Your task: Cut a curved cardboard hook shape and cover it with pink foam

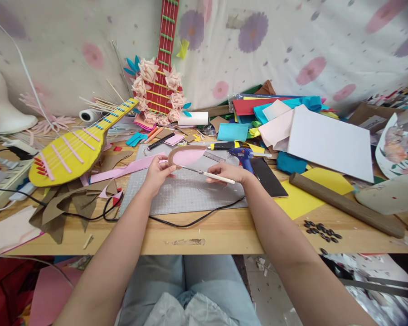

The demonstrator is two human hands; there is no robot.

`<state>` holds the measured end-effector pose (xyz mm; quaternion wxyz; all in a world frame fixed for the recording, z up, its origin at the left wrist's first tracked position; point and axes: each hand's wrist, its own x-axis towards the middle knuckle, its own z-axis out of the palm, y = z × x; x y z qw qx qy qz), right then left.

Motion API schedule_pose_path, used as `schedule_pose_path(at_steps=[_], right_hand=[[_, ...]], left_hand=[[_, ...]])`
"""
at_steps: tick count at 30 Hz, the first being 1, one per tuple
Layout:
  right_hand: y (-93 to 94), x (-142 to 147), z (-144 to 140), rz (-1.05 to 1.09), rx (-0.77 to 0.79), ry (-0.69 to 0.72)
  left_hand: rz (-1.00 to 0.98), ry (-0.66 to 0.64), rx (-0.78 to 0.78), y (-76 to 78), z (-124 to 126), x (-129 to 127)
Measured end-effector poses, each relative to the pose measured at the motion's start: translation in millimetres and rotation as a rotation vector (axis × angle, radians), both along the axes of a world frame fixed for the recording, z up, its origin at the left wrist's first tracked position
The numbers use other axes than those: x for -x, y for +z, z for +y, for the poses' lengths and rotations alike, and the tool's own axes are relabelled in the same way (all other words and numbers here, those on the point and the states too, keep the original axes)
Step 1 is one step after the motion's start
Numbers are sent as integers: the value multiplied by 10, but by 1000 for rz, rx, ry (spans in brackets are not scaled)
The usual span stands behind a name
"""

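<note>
Pink foam strip [185, 157] lies left-right, left hand [158, 174] pinching it.

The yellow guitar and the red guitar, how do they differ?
The yellow guitar lies flat on the table, neck pointing up and right; the red guitar stands upright against the flowered cloth. The yellow guitar has pink strips across its body; the red guitar has paper flowers around its body. Both look handmade, with bars across their necks.
</note>
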<state>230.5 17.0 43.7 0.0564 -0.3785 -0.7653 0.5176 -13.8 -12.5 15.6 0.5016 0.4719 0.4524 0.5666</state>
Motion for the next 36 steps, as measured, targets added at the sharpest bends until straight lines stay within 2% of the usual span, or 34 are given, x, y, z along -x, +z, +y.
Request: schedule_pose_path(at_steps=[6,12,18,23,36], right_hand=[[0,-29,18,-20,13,34],[10,-2,0,-31,9,5],[-33,26,30,-43,-107,-2],[-55,42,42,-37,-136,-8],[-35,26,39,-20,-109,-5]], left_hand=[[79,-52,-31,-21,2,33],[45,-21,-54,-32,17,36],[1,38,-29,-28,19,11],[-25,56,-7,-8,14,12],[-32,39,-1,-9,10,5]])
